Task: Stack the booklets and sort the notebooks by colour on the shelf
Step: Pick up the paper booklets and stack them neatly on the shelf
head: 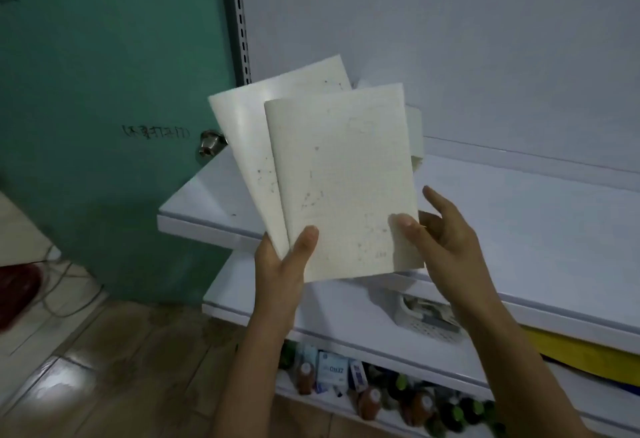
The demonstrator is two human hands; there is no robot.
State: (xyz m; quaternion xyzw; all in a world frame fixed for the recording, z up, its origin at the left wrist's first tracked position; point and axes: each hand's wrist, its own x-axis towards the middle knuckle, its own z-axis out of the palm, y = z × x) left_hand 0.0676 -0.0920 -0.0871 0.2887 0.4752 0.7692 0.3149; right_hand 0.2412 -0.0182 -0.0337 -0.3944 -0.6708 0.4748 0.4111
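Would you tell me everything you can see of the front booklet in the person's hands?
The front booklet is a thin, off-white paper one, its cover speckled with dark spots. It is held closed, nearly upright, by the shelf. The left hand pinches its lower left corner, the right hand its lower right edge. It overlaps a second booklet fanned out behind.

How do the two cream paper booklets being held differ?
The front cream booklet stands nearly upright; the rear cream booklet leans left. The front one shows most of its cover; the rear one is half hidden. The right hand pinches the front one, not the rear. Both are stained, gripped by the left hand.
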